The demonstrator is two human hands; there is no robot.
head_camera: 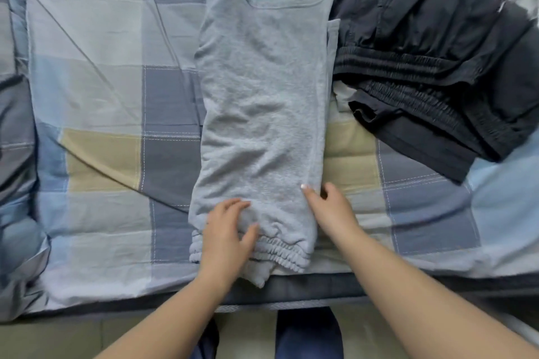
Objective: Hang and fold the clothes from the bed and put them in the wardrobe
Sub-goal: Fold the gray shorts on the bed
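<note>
A light grey fleece garment (pixel 262 102) with an elastic waistband lies folded lengthwise on the bed, running away from me. My left hand (pixel 227 233) rests flat on its near end, fingers spread over the fabric by the waistband. My right hand (pixel 329 207) is at the garment's right edge; its thumb lies on the fabric and its fingers curl at the fold. A pile of dark navy clothes (pixel 431 61), with elastic waistbands showing, lies to the right of the grey garment.
The bed is covered by a checked quilt (pixel 102 96) in blue, grey and beige. The quilt's near edge (pixel 291 288) runs just below the garment. My legs and the floor show beneath it.
</note>
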